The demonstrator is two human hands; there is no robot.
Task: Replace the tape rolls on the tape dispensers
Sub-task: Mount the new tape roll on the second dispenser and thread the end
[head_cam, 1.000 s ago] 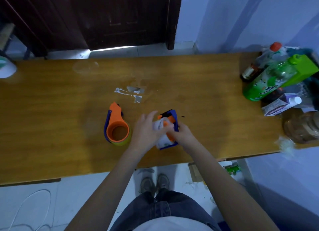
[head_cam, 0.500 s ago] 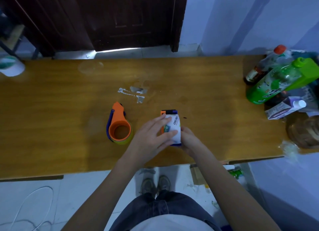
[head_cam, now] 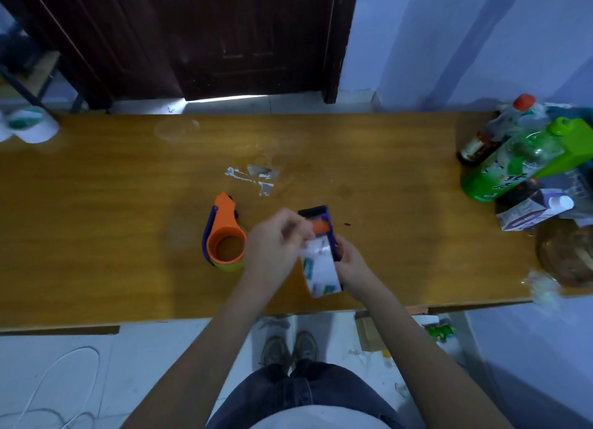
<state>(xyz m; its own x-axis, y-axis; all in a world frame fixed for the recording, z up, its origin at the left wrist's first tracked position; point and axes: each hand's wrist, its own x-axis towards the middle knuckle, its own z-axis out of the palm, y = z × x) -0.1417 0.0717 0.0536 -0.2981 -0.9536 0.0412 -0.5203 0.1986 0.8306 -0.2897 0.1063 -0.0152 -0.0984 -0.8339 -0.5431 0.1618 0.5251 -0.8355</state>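
Observation:
A blue and orange tape dispenser [head_cam: 322, 223] stands on edge near the front of the wooden table [head_cam: 96, 236]. A white printed tape roll [head_cam: 321, 268] sits in it. My right hand [head_cam: 351, 263] grips the dispenser's right side by the roll. My left hand [head_cam: 276, 249] is curled at the roll's upper left, fingertips pinched by the orange part; whether they hold the tape's end is unclear. A second orange and blue dispenser [head_cam: 224, 236] lies apart to the left, with a yellowish roll under it.
Torn tape scraps [head_cam: 253, 178] stick to the table behind the dispensers. Bottles [head_cam: 500, 169], a carton [head_cam: 536, 213] and a jar [head_cam: 568, 252] crowd the right end. A white roll [head_cam: 32, 125] sits at the far left corner. The table's front edge lies just below my hands.
My left hand has lifted off the top of the roll and curled at its upper left. The dispenser now shows its black front end and more of the white roll.

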